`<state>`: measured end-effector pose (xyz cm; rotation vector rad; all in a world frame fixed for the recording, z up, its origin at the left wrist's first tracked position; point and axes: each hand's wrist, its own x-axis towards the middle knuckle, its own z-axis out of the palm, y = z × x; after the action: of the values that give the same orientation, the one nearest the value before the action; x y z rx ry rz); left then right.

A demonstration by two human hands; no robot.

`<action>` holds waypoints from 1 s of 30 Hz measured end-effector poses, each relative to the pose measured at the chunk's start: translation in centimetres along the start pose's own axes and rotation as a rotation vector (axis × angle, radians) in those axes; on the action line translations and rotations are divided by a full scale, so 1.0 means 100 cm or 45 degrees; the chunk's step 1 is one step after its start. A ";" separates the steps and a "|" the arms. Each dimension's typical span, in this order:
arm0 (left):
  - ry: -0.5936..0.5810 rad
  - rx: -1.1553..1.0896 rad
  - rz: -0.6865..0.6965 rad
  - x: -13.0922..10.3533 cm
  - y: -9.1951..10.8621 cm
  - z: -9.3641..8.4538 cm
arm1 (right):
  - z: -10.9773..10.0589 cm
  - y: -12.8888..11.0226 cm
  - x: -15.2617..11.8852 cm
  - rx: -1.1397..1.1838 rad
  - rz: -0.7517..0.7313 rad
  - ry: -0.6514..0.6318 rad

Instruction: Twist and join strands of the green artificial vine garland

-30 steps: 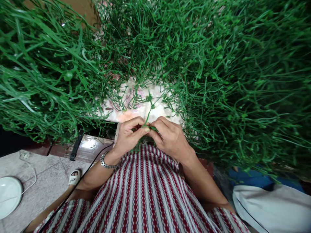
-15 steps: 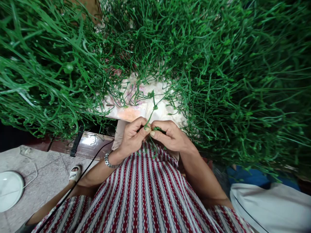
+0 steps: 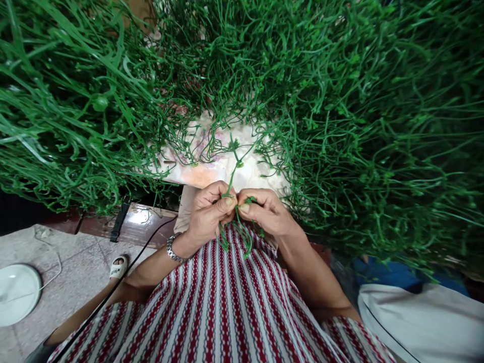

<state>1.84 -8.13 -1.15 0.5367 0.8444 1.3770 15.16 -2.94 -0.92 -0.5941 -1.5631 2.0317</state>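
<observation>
My left hand [image 3: 214,209] pinches a thin green artificial plant stem [image 3: 232,179] between thumb and forefinger. The stem rises from the fingers to a small leafy joint and forks there; more green strands hang below the hand over the striped cloth. Close against it, my right hand [image 3: 262,209] is closed, thumb on forefinger, on a green strand of the same plant piece. The fingertips hide where the pieces meet. Both hands are above my lap, at the near edge of the pale, stained cloth [image 3: 242,171].
Heaps of green plastic stems [image 3: 359,126] rise on the right, with another heap [image 3: 68,111] on the left. A black cable [image 3: 149,242] crosses by my left arm. A white round base [image 3: 18,295] stands on the floor, and a white cloth [image 3: 423,317] lies at the right.
The upright stem has shifted slightly left. More green strands now dangle beneath my fingers, and my hands are a little further apart at the fingertips.
</observation>
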 end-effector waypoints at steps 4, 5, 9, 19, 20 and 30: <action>-0.100 0.219 0.054 0.002 0.001 -0.008 | -0.002 -0.004 -0.004 -0.238 -0.025 -0.008; -0.139 0.339 0.099 0.003 0.002 -0.011 | -0.004 -0.005 -0.006 -0.353 -0.038 -0.005; -0.239 0.763 0.268 0.004 0.006 -0.021 | -0.006 -0.007 -0.009 -0.798 -0.069 0.022; -0.232 0.408 0.020 -0.001 0.002 -0.018 | -0.006 0.000 -0.013 -0.641 -0.143 -0.132; -0.236 0.278 -0.048 -0.003 0.000 -0.017 | -0.008 0.000 -0.013 -0.554 -0.151 -0.195; -0.011 -0.178 0.048 0.009 0.013 -0.013 | 0.001 0.001 -0.019 0.005 -0.163 -0.374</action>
<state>0.02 -7.26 -1.10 0.4523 0.7278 1.4551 16.50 -4.24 -0.94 -0.1922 -1.7122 2.0941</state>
